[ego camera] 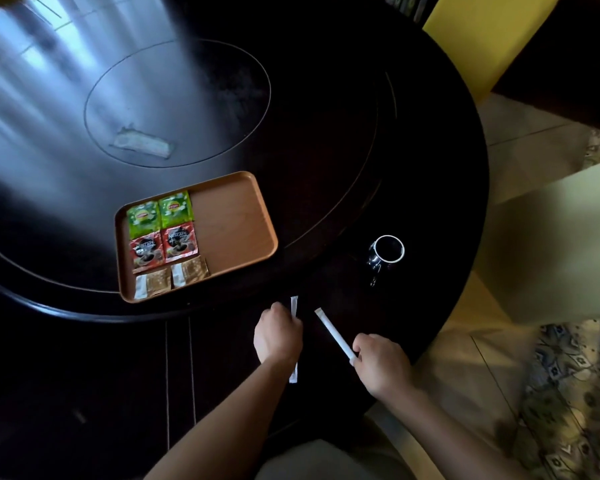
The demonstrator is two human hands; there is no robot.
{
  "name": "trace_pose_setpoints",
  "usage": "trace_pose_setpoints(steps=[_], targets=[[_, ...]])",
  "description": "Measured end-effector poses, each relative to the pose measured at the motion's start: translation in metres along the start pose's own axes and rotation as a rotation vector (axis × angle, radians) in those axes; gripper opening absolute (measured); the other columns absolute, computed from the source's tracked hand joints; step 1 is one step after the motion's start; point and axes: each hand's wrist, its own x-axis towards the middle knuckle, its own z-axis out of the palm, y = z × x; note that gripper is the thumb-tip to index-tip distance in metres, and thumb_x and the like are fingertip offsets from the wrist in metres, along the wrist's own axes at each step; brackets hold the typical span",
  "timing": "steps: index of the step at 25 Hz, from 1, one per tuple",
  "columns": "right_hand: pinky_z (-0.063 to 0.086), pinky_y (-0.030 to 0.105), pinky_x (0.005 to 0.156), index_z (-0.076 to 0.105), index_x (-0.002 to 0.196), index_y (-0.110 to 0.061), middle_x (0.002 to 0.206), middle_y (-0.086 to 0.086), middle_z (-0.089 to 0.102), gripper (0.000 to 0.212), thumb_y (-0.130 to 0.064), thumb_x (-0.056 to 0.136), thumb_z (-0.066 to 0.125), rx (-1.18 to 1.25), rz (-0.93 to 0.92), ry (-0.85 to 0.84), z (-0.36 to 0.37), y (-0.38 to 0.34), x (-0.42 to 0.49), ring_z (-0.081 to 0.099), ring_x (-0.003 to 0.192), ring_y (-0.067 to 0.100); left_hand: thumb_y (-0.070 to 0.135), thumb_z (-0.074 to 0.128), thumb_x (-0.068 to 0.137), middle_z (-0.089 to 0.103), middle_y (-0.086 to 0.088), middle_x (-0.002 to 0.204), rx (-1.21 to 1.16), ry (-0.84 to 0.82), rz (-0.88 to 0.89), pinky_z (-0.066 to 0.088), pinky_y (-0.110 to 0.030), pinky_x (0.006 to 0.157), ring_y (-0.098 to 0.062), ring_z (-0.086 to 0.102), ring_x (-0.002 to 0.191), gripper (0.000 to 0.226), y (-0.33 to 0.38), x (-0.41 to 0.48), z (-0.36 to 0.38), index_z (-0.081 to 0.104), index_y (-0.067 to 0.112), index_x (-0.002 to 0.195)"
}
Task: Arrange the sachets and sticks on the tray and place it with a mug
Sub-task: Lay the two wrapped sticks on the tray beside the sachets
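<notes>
A brown tray (234,223) lies on the dark round table. Its left half holds two green tea sachets (159,213), two red coffee sachets (164,247) and two brown sugar sachets (172,277) in rows. Its right half is bare. My left hand (278,336) is closed on a white stick (294,306) near the table's front edge; the stick shows above and below the hand. My right hand (383,363) grips the lower end of a second white stick (333,332), which points up and left. A black mug (387,252) stands right of the tray.
The table (326,133) has a raised round centre with a pale smudge (141,145) on it. To the right the table edge drops to a tiled floor, a patterned rug (575,393) and a yellow wall.
</notes>
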Motion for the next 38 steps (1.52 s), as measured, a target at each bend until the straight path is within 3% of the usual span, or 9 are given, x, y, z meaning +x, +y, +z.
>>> trace_pose_setpoints(steps=[4,8,11,13,19,25,28,33,38], targets=[[0.053,0.026,0.061,0.060,0.088,-0.018,0.088,-0.003,0.065,0.007,-0.018,0.086,0.068,-0.022,0.003,-0.031,-0.004,-0.008,0.004,0.066,0.078,0.018,0.009,0.054,0.090,0.066,-0.007,0.087,-0.015,0.010,-0.032,0.042,-0.029,0.061,-0.023,0.064,0.077,0.009,0.002,-0.005,0.000,0.063,0.007,0.088],[0.047,0.026,0.059,0.061,0.084,-0.016,0.088,0.000,0.065,0.007,-0.010,0.083,0.057,-0.082,0.001,-0.050,-0.006,-0.012,0.005,0.065,0.078,0.021,0.002,0.055,0.081,0.069,-0.008,0.075,-0.005,-0.068,-0.059,0.039,-0.027,0.049,-0.021,0.063,0.064,0.011,0.006,-0.001,-0.003,0.058,0.007,0.071],[0.051,0.028,0.060,0.059,0.081,-0.016,0.086,-0.002,0.065,0.006,-0.011,0.080,0.056,-0.062,0.009,-0.051,-0.006,-0.012,0.006,0.064,0.076,0.020,0.003,0.058,0.077,0.062,-0.003,0.064,0.001,-0.105,-0.051,0.034,-0.026,0.043,-0.016,0.057,0.055,0.012,0.007,0.000,-0.005,0.057,0.007,0.065],[0.053,0.029,0.060,0.059,0.079,-0.017,0.083,-0.003,0.064,0.003,-0.014,0.078,0.058,-0.026,0.032,-0.047,-0.006,-0.011,0.008,0.063,0.073,0.019,0.005,0.060,0.076,0.063,-0.001,0.062,-0.019,-0.104,-0.032,0.040,-0.026,0.043,-0.015,0.059,0.054,0.010,0.006,0.000,-0.009,0.062,0.006,0.066],[0.050,0.021,0.057,0.061,0.071,-0.024,0.068,-0.009,0.065,0.005,-0.024,0.074,0.065,0.225,0.172,-0.017,-0.022,-0.013,0.015,0.060,0.062,0.005,0.010,0.066,0.077,0.069,0.003,0.064,-0.239,-0.047,-0.008,0.053,-0.030,0.056,-0.010,0.066,0.060,0.011,-0.005,-0.003,-0.025,0.068,0.019,0.070],[0.049,0.023,0.048,0.060,0.072,-0.027,0.065,-0.006,0.065,0.011,-0.022,0.079,0.067,0.358,0.146,0.058,-0.043,-0.039,0.027,0.061,0.054,0.009,0.015,0.074,0.078,0.070,0.009,0.073,-0.438,0.012,0.009,0.043,-0.017,0.055,-0.004,0.066,0.068,0.012,-0.029,-0.005,-0.060,0.070,0.026,0.076],[0.053,0.026,0.050,0.062,0.075,-0.027,0.067,-0.006,0.066,0.008,-0.022,0.079,0.067,0.379,0.114,0.087,-0.047,-0.066,0.034,0.063,0.056,0.009,0.015,0.074,0.079,0.071,0.008,0.073,-0.507,0.056,0.012,0.045,-0.017,0.055,-0.004,0.067,0.068,0.012,-0.045,-0.002,-0.081,0.071,0.026,0.076],[0.058,0.029,0.065,0.067,0.080,-0.027,0.075,-0.009,0.069,0.007,-0.022,0.077,0.070,0.487,0.028,0.134,-0.049,-0.115,0.047,0.067,0.070,0.006,0.019,0.078,0.080,0.074,0.008,0.073,-0.647,0.131,0.005,0.058,-0.027,0.063,-0.006,0.071,0.070,0.011,-0.069,0.014,-0.116,0.072,0.027,0.075],[0.060,0.033,0.062,0.066,0.085,-0.033,0.078,-0.001,0.070,0.019,-0.018,0.075,0.071,0.650,-0.013,0.082,-0.053,-0.158,0.069,0.070,0.068,0.012,0.023,0.080,0.080,0.075,0.006,0.074,-0.744,0.176,-0.011,0.063,-0.042,0.069,-0.009,0.072,0.069,0.008,-0.082,0.045,-0.140,0.073,0.026,0.082]])
